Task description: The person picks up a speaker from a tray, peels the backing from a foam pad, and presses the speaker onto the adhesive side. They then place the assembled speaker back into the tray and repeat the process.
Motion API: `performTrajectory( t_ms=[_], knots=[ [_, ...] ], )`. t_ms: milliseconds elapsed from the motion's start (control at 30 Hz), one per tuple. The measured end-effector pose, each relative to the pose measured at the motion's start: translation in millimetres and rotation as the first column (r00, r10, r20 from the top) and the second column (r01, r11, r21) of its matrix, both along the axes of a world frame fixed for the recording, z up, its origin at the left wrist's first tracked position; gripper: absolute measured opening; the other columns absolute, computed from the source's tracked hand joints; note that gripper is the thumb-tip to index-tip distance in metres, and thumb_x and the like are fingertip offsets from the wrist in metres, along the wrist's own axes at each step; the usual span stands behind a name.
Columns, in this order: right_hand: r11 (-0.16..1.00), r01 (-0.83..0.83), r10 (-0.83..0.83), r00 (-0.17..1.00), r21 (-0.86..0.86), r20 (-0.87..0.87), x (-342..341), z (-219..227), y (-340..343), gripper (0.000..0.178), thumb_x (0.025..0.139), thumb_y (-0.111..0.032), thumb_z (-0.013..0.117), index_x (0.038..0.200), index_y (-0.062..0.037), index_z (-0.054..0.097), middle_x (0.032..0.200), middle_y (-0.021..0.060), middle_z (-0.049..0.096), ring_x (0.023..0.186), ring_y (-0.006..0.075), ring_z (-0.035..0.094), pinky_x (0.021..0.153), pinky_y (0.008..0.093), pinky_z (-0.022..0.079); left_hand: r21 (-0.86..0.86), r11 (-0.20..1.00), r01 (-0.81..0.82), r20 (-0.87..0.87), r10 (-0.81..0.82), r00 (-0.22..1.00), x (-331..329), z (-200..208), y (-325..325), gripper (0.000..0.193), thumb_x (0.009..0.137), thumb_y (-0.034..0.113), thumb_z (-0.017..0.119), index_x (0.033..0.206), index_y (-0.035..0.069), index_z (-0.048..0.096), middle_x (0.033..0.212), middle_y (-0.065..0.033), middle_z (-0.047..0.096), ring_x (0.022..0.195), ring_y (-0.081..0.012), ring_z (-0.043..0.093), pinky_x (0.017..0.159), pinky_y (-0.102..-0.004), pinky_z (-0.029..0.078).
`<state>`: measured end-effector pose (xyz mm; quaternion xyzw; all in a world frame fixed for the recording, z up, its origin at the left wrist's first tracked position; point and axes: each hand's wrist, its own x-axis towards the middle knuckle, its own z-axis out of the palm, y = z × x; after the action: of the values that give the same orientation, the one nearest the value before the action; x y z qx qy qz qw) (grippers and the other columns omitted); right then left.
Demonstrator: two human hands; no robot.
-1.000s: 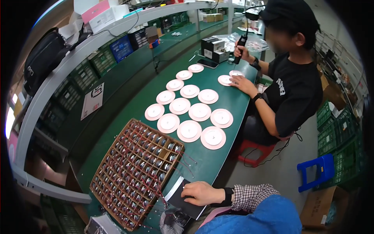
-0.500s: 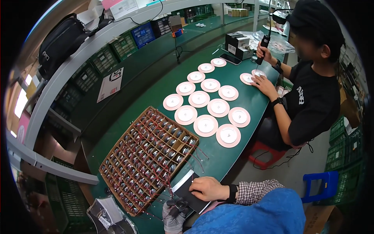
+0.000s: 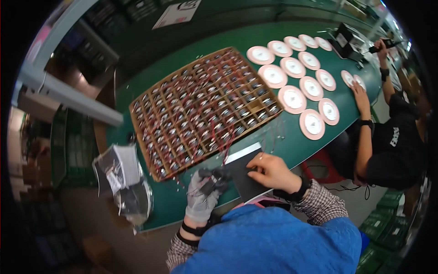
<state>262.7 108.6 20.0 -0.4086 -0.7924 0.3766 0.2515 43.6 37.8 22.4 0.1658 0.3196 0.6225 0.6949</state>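
Observation:
My left hand (image 3: pixel 200 196), in a grey glove, is closed around a small black round part (image 3: pixel 211 185) that looks like a speaker; the fingers partly cover it. Just right of it lies a black sheet (image 3: pixel 242 176) with a white strip along its far edge. My bare right hand (image 3: pixel 273 172) is over this sheet, thumb and forefinger bent and apart, with nothing visible between them. Beyond both hands stands a divided cardboard tray (image 3: pixel 171 175), its cells filled with small round wired parts (image 3: pixel 187 123). Red and black wires trail over its near edge.
Several pink-rimmed white discs (image 3: pixel 292 99) lie in rows to the right of the tray. Farther right, a co-worker's hand (image 3: pixel 360 98) rests by two more discs; the other holds a black tool. Plastic-wrapped packets (image 3: pixel 121 169) sit at the table's left edge.
My view has swung rightward and down, so the tray and discs sit higher in the picture. The left hand shows more fully. My right thumb and forefinger are farther apart.

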Motion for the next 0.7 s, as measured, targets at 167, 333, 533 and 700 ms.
performTrajectory(
  t_ms=[167, 333, 533, 700],
  knots=[
    [0.987, -0.041, 0.012, 0.984, -0.157, -0.177, -12, 30, 0, 0.030, 0.066, -0.009, 0.074, 0.094, -0.0044, 0.063, 0.080, 0.0052, 0.053, 0.063, 0.0091, 0.050, 0.053, 0.0225, 0.042, 0.029, 0.999, 0.031, -0.196, -0.025, 0.980, 8, 8, 8, 0.027, 0.077, -0.003, 0.061, 0.101, 0.003, 0.049, 0.103, -0.0138, 0.056, 0.090, -0.0195, 0.058, 0.079, -0.0282, 0.050],
    [0.999, -0.007, 0.019, 0.975, 0.053, -0.222, -41, 51, -12, 0.038, 0.063, -0.011, 0.077, 0.098, -0.0039, 0.063, 0.085, 0.0052, 0.052, 0.065, 0.0114, 0.050, 0.054, 0.0230, 0.041, 0.090, 0.994, 0.065, -0.393, -0.025, 0.919, 15, -1, 10, 0.037, 0.071, -0.007, 0.065, 0.104, 0.000, 0.049, 0.099, -0.0104, 0.057, 0.088, -0.0171, 0.058, 0.080, -0.0273, 0.050],
    [0.910, -0.149, 0.200, 0.975, 0.387, -0.095, -48, 34, -25, 0.037, 0.065, -0.008, 0.074, 0.100, -0.0039, 0.062, 0.086, 0.0067, 0.054, 0.065, 0.0158, 0.052, 0.056, 0.0244, 0.043, 0.118, 0.979, 0.166, -0.612, -0.060, 0.788, 8, -18, 8, 0.040, 0.070, -0.006, 0.067, 0.106, 0.000, 0.050, 0.102, -0.0091, 0.057, 0.089, -0.0162, 0.057, 0.079, -0.0259, 0.049],
    [0.895, -0.224, 0.300, 0.942, 0.386, -0.150, -40, 37, -29, 0.033, 0.067, -0.005, 0.070, 0.099, -0.0031, 0.061, 0.090, 0.0091, 0.055, 0.068, 0.0200, 0.055, 0.060, 0.0271, 0.046, 0.159, 0.984, 0.083, -0.407, -0.012, 0.913, 1, -23, -1, 0.034, 0.072, -0.005, 0.064, 0.103, 0.000, 0.050, 0.098, -0.0084, 0.057, 0.088, -0.0162, 0.057, 0.079, -0.0268, 0.050]
  ],
)
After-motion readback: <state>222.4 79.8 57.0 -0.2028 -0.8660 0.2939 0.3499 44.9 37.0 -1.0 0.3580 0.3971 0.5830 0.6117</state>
